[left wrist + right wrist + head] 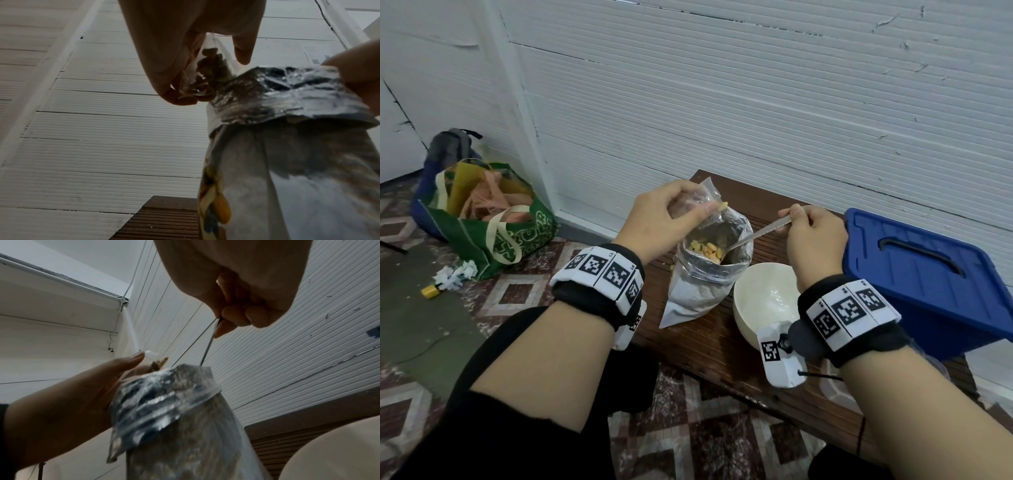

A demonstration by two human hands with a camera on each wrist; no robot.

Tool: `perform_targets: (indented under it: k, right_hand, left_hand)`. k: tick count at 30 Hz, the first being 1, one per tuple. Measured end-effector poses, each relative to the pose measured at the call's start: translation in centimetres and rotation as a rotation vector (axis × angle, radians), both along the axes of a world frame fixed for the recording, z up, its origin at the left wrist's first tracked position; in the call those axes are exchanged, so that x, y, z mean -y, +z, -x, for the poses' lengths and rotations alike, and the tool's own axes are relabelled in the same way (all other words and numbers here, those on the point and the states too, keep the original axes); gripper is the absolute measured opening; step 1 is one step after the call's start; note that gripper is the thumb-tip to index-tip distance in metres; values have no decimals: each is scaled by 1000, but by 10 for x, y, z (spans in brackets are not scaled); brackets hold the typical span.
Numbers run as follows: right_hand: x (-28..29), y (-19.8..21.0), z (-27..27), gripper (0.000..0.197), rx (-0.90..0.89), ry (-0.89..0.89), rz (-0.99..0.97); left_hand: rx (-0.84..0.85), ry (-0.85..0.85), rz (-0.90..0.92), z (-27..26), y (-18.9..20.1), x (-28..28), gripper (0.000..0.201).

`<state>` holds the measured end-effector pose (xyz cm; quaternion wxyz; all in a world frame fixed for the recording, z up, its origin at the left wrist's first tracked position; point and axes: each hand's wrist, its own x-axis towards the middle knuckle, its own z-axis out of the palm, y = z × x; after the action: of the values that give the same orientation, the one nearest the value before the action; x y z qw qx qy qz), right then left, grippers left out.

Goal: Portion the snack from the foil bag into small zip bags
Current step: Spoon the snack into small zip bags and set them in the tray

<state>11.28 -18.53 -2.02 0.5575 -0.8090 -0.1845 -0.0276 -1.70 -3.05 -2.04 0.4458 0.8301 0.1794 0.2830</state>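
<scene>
Above the foil bag (705,274), left hand (661,219) fingers pinch the zip bag (698,202), right hand (813,236) fingers grip the spoon (756,234); a tilted scoop risks spilling snack onto the tabletop (709,346).

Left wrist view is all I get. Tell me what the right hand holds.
Observer: The right hand pinches a metal spoon by the handle.
Operator: Say where its bowl is.
Observer: Down inside the open foil bag, among the snack pieces.
Operator: Report what sits right of the bag.
Observer: A white bowl, with no snack showing in it; beyond it, a blue lidded bin.
Operator: Confirm the left hand's zip bag position.
Observer: The left hand holds the zip bag just above the foil bag's mouth.
</scene>
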Motion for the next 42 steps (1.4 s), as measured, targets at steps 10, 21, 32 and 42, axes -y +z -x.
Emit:
perform_targets:
  k: [10, 21, 32, 42]
  right_hand:
    - [14, 35, -24, 32, 16, -112, -55]
    - [11, 52, -29, 32, 51, -117, -73]
    - [-7, 49, -17, 30, 51, -33, -40]
    - [-13, 51, 0, 26, 160, 158, -176]
  left_hand:
    - [-10, -4, 1, 6, 2, -4, 30]
    - [-43, -19, -67, 2, -4, -4, 28]
    - [-119, -35, -126, -4, -5, 2, 46]
    - [-59, -29, -59, -8, -6, 4, 45]
